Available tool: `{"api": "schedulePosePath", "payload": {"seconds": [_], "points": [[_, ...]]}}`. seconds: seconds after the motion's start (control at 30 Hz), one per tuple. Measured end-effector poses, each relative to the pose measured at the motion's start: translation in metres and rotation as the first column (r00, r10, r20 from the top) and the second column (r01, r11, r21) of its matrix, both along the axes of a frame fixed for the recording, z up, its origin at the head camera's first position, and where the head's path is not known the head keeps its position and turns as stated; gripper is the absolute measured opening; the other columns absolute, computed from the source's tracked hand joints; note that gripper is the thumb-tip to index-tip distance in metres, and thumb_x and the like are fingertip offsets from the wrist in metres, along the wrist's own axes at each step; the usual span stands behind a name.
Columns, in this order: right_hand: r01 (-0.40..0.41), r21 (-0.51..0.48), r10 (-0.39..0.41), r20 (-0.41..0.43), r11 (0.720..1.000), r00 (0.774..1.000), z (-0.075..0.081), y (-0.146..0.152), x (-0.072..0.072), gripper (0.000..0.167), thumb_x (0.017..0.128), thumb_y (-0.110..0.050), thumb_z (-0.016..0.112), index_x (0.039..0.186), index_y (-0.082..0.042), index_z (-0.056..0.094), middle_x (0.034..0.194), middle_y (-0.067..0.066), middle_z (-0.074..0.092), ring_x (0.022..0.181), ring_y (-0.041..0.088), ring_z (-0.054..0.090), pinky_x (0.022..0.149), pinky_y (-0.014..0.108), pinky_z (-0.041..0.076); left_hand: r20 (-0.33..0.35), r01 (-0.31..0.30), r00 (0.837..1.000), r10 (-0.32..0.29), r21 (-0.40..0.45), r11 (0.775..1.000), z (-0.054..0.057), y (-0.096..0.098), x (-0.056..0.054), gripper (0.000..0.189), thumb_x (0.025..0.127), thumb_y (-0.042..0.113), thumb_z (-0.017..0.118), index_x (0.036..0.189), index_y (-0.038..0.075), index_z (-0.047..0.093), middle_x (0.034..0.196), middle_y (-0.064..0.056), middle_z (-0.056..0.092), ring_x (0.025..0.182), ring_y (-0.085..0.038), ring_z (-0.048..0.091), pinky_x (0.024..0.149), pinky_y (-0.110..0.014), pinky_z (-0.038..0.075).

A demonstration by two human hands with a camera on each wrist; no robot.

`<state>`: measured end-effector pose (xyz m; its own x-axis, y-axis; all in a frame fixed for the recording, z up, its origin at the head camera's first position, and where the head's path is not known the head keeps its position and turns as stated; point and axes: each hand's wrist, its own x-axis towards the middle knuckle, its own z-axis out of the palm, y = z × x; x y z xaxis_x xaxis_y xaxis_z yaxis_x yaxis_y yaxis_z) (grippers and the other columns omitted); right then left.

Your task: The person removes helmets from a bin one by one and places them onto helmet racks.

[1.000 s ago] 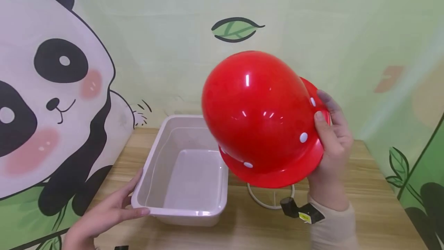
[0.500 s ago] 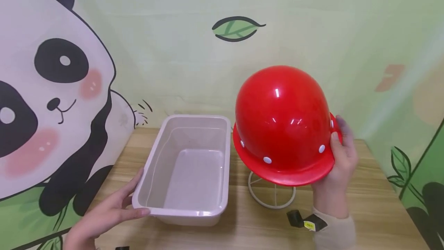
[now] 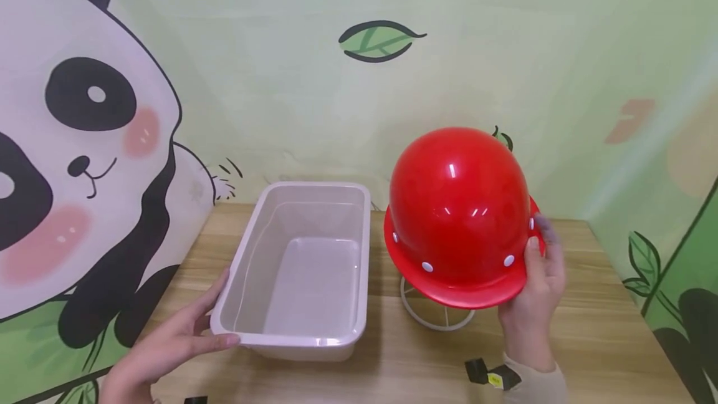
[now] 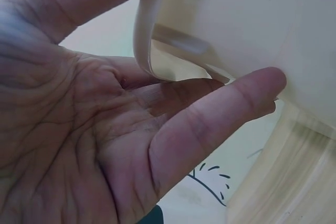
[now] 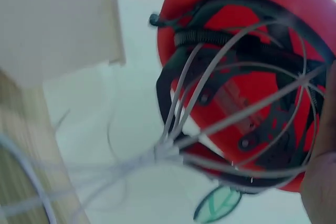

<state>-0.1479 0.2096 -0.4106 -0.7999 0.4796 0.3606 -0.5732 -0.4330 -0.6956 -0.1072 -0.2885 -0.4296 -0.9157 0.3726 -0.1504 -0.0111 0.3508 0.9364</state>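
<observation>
My right hand (image 3: 533, 298) grips the right edge of a red hard hat (image 3: 457, 217), with the thumb on the outside of the brim. The hat sits crown up above a white wire hat stand (image 3: 440, 327), whose base ring shows below it. In the right wrist view, thin white wires of the stand (image 5: 165, 153) rise into the hat, among its black suspension straps (image 5: 210, 38). At the left, my left hand (image 3: 168, 348) holds the near left corner of a pale plastic basin (image 3: 305, 343), thumb at the front rim. Its fingers (image 4: 231, 108) lie along the basin's outer wall.
The basin stands left of the hat stand on a wooden table (image 3: 404, 373). A wall covering with a panda (image 3: 112, 186) and leaves (image 3: 381, 41) rises behind the table. Black wrist-worn pieces (image 3: 493, 379) show at the right sleeve.
My right hand has brought the hard hat right and down over the wire stand, turning it from tilted to nearly level. The left hand and the basin have stayed in place.
</observation>
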Motion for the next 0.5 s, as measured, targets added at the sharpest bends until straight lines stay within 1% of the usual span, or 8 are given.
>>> {"api": "schedulePosePath", "payload": {"seconds": [0.1,0.17,0.23,0.33,0.4,0.5], "points": [[0.045,0.130,-0.051,0.045,0.991,0.998,-0.0045,0.0038,0.0036,0.047,0.101,-0.007,0.057,0.147,-0.004,0.047,0.149,0.018,0.045,0.127,0.035,0.054,0.090,0.038,0.053,0.009,-0.006,1.000,0.006,-0.007,1.000,-0.0012,-0.0002,0.0003,0.102,0.089,0.016,0.077,0.163,0.030,0.008,0.167,-0.012,0.007,0.135,-0.039,0.042,0.092,-0.023,0.047],[0.076,0.209,-0.094,0.080,0.975,0.992,-0.0064,0.0057,0.0057,0.047,0.101,-0.009,0.058,0.147,-0.006,0.048,0.146,0.017,0.049,0.122,0.032,0.059,0.088,0.035,0.054,0.018,-0.012,1.000,0.012,-0.007,1.000,-0.0013,0.0004,0.0000,0.102,0.089,0.016,0.078,0.163,0.031,0.008,0.167,-0.011,0.006,0.137,-0.038,0.040,0.092,-0.024,0.048],[0.094,0.270,-0.128,0.110,0.958,0.986,-0.0074,0.0069,0.0068,0.048,0.102,-0.013,0.059,0.148,-0.010,0.049,0.145,0.015,0.051,0.121,0.030,0.060,0.088,0.033,0.054,0.022,-0.018,1.000,0.019,-0.008,1.000,-0.0012,0.0013,-0.0001,0.103,0.088,0.017,0.078,0.163,0.033,0.009,0.167,-0.011,0.006,0.137,-0.039,0.039,0.091,-0.025,0.049],[0.111,0.329,-0.167,0.146,0.938,0.975,-0.0073,0.0066,0.0076,0.050,0.101,-0.020,0.061,0.150,-0.015,0.049,0.147,0.010,0.050,0.125,0.028,0.057,0.089,0.029,0.054,0.021,-0.027,0.999,0.027,-0.023,0.999,-0.0007,0.0017,0.0000,0.103,0.088,0.018,0.079,0.162,0.035,0.009,0.167,-0.011,0.006,0.137,-0.040,0.038,0.090,-0.025,0.049],[0.119,0.357,-0.187,0.162,0.926,0.969,-0.0074,0.0050,0.0077,0.052,0.101,-0.023,0.062,0.150,-0.019,0.048,0.149,0.006,0.048,0.128,0.029,0.053,0.091,0.028,0.053,0.024,-0.034,0.999,0.034,-0.028,0.999,-0.0006,0.0014,0.0002,0.103,0.088,0.019,0.079,0.162,0.036,0.010,0.167,-0.010,0.006,0.138,-0.040,0.036,0.089,-0.026,0.050],[0.133,0.375,-0.214,0.185,0.917,0.959,-0.0087,0.0030,0.0086,0.052,0.100,-0.026,0.062,0.150,-0.022,0.048,0.150,0.004,0.048,0.130,0.030,0.050,0.091,0.026,0.053,0.029,-0.040,0.999,0.042,-0.039,0.998,-0.0005,0.0016,-0.0002,0.103,0.087,0.019,0.079,0.162,0.037,0.010,0.167,-0.010,0.006,0.139,-0.041,0.035,0.089,-0.027,0.050]]}}
